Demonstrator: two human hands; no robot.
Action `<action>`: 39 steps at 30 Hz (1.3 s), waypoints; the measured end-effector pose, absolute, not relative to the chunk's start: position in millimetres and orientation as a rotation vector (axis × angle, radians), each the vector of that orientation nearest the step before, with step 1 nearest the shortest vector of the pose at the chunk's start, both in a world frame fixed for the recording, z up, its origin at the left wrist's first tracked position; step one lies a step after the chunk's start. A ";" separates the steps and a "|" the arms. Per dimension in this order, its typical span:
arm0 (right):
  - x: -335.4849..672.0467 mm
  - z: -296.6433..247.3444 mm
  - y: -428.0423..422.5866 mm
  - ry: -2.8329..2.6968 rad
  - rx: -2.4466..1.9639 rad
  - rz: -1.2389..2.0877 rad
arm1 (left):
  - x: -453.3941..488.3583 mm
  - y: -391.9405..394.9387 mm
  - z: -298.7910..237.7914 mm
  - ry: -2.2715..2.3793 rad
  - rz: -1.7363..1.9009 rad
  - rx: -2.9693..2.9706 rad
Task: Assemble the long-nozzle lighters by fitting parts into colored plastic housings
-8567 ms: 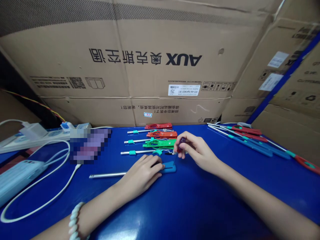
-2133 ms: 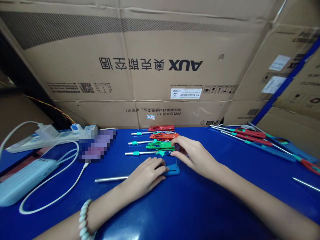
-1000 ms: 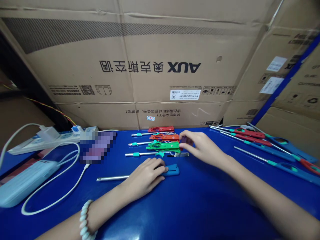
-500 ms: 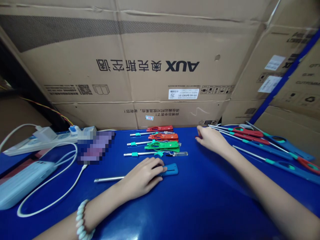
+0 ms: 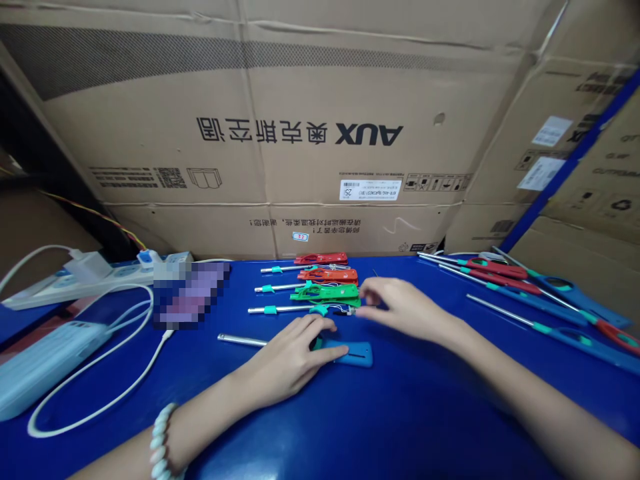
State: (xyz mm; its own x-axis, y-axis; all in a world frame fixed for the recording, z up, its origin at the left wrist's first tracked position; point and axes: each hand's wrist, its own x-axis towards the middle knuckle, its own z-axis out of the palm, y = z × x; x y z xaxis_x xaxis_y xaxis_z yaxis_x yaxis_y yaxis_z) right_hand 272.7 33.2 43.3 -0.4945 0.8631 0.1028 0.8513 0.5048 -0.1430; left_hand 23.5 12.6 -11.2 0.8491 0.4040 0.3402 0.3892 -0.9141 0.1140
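My left hand (image 5: 293,357) is closed over a blue long-necked lighter (image 5: 357,354). Its metal tube (image 5: 242,340) sticks out to the left, and its blue handle end shows past my fingers. My right hand (image 5: 400,303) is curled beside the row of opened lighters. A thin dark tip (image 5: 375,272) shows above its fingers; what it belongs to is hidden. Closest to those fingers are a green casing (image 5: 327,293) and a metal lighter tube with teal clips (image 5: 280,309). Behind lie an orange casing (image 5: 327,275) and a red casing (image 5: 323,259).
Several whole lighters (image 5: 560,331) lie on the right. At left are a power bank (image 5: 55,360) with a looping white cable (image 5: 95,383), a blurred-out phone (image 5: 195,293) and a power strip (image 5: 120,277). A cardboard wall (image 5: 300,87) stands behind the blue tabletop (image 5: 350,427).
My right hand has come left and nearer from the back of the table to the opened lighters. The blue lighter under my left hand has shifted right and slightly nearer.
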 end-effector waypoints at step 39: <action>431.6 0.7 35.4 -2.080 -2.481 -0.275 | 25.0 8.3 -8.7 0.452 0.841 3.096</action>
State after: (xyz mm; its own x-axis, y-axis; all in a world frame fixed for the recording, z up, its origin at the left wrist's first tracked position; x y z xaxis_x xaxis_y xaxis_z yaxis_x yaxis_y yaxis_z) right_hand 431.6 35.4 0.7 0.1684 0.9839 0.0603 0.9658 -0.1769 0.1897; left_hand 25.0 8.3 -8.7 0.8267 0.2406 0.5086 0.2915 -0.9563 -0.0216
